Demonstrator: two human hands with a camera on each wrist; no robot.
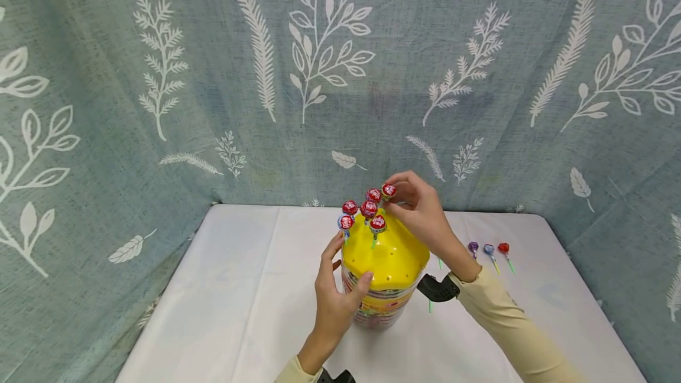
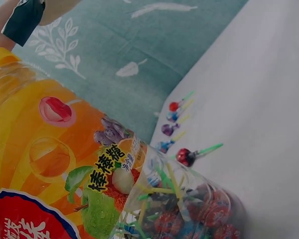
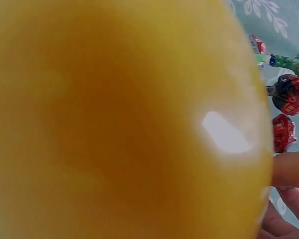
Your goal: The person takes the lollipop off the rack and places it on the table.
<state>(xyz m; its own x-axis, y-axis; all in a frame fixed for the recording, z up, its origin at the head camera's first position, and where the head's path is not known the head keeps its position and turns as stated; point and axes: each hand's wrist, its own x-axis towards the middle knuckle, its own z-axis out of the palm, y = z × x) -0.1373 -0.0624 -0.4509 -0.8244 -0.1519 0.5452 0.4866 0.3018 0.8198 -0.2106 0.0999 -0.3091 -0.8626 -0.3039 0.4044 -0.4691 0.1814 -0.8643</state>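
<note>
A clear candy jar (image 1: pixel 380 306) with a bulging yellow lid (image 1: pixel 396 256) stands upright on the table. My left hand (image 1: pixel 335 297) holds its left side near the lid, thumb on the front edge. At the lid's back right, my right hand (image 1: pixel 424 217) pinches a red-wrapped lollipop (image 1: pixel 389 190); its stick's lower end is hidden by the fingers. Several lollipops (image 1: pixel 377 224) stand upright in the lid's left and back part. Small holes show in the lid's front. In the left wrist view, loose lollipops (image 2: pixel 172 221) lie inside the jar. The lid (image 3: pixel 114 124) fills most of the right wrist view.
A purple lollipop (image 1: pixel 473 246), a blue lollipop (image 1: pixel 489 249) and a red lollipop (image 1: pixel 503 247) lie on the white tablecloth (image 1: pixel 255 288) to the right. Green sticks show beside the jar, partly hidden by my right arm. A leaf-patterned curtain (image 1: pixel 213 105) hangs behind.
</note>
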